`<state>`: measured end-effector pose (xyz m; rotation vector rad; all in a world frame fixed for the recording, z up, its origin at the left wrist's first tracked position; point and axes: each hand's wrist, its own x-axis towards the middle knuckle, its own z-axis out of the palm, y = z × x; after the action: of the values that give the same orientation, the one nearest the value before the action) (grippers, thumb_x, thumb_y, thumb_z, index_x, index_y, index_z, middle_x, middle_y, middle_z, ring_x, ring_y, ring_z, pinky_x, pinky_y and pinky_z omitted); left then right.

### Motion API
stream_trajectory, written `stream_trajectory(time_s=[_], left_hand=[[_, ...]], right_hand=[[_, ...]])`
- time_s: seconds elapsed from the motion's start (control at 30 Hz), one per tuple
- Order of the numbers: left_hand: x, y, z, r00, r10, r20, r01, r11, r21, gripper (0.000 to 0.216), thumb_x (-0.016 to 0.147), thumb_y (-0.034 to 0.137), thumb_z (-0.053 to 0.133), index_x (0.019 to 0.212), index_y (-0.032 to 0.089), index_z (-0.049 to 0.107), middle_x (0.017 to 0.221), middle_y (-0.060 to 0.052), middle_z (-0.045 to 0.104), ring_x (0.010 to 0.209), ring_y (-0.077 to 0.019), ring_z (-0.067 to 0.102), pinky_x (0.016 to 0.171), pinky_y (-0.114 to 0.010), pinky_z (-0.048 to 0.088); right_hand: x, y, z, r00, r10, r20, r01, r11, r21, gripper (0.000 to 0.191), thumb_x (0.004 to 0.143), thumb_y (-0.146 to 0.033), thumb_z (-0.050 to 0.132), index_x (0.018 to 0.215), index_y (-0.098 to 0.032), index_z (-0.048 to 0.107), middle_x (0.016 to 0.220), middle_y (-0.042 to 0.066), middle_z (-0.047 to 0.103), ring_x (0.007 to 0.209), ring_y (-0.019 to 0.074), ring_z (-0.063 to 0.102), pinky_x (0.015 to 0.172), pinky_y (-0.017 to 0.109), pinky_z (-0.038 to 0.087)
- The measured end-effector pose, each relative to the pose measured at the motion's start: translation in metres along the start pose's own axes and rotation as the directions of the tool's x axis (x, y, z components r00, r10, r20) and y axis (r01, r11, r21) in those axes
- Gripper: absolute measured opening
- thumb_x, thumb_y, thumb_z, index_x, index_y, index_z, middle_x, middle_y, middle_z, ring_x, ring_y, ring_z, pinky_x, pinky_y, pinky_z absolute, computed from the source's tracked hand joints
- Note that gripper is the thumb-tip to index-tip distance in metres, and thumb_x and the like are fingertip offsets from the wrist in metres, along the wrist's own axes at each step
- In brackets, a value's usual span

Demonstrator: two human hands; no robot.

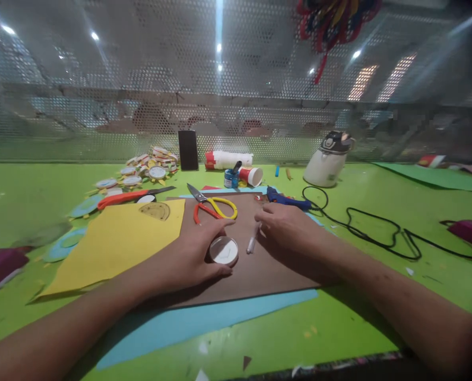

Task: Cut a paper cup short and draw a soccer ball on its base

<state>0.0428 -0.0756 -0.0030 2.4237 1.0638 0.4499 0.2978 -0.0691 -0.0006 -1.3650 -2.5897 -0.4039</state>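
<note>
My left hand (196, 251) is curled around a small white paper-cup base (224, 251), thumb on the near side and fingers on the far side. The base has a raised rim and faint lines inside. My right hand (279, 225) pinches the upper end of a thin translucent stick (252, 242), which slants down toward the brown board (236, 288). Whether it is a pen or a glue stick I cannot tell. Scissors (214, 205) with one red and one yellow handle lie open beyond my left hand. A blue glue gun (286, 200) rests behind my right hand.
Yellow paper (117, 241) lies left, near an orange cutter (125, 198) and a pile of round paper pieces (152, 166). Stacked paper cups (230, 160), a blue jar (231, 179) and a white jug (326, 161) stand behind. A black cord (379, 248) runs right.
</note>
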Motion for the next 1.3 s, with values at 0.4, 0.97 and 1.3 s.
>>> stream_trajectory(time_s=[0.4, 0.97, 1.3], left_hand=[[-0.002, 0.003, -0.001, 0.999, 0.004, 0.039, -0.005, 1.0, 0.019, 0.068, 0.08, 0.036, 0.065, 0.141, 0.027, 0.037, 0.135, -0.009, 0.053, 0.119, -0.0287, 0.053, 0.097, -0.042, 0.045], [0.001, 0.006, 0.007, 0.997, 0.004, -0.073, -0.01, 0.996, -0.093, 0.077, 0.074, 0.029, 0.072, 0.142, 0.028, 0.036, 0.126, -0.006, 0.057, 0.104, -0.0222, 0.058, 0.094, -0.038, 0.046], [0.004, 0.0, 0.004, 0.999, -0.034, 0.019, 0.037, 0.979, -0.201, 0.079, 0.075, 0.035, 0.071, 0.144, 0.026, 0.034, 0.126, -0.006, 0.062, 0.114, -0.0238, 0.058, 0.098, -0.038, 0.046]], right_hand=[[-0.005, -0.018, -0.016, 0.997, -0.075, 0.027, 0.073, 0.996, 0.049, 0.011, 0.087, -0.014, 0.058, 0.079, -0.018, 0.065, 0.078, 0.005, 0.061, 0.068, 0.0157, 0.051, 0.059, 0.03, 0.031], [0.008, 0.009, -0.025, 0.683, 0.692, -0.234, -0.011, 0.33, 0.944, 0.01, 0.074, -0.014, 0.063, 0.07, -0.023, 0.062, 0.044, -0.007, 0.043, 0.04, 0.0096, 0.039, 0.042, 0.027, 0.035], [0.011, -0.002, -0.023, 0.846, 0.532, -0.037, 0.035, 0.014, 0.999, 0.016, 0.087, -0.032, 0.061, 0.086, -0.017, 0.065, 0.069, 0.004, 0.068, 0.066, 0.0159, 0.066, 0.061, 0.031, 0.053]])
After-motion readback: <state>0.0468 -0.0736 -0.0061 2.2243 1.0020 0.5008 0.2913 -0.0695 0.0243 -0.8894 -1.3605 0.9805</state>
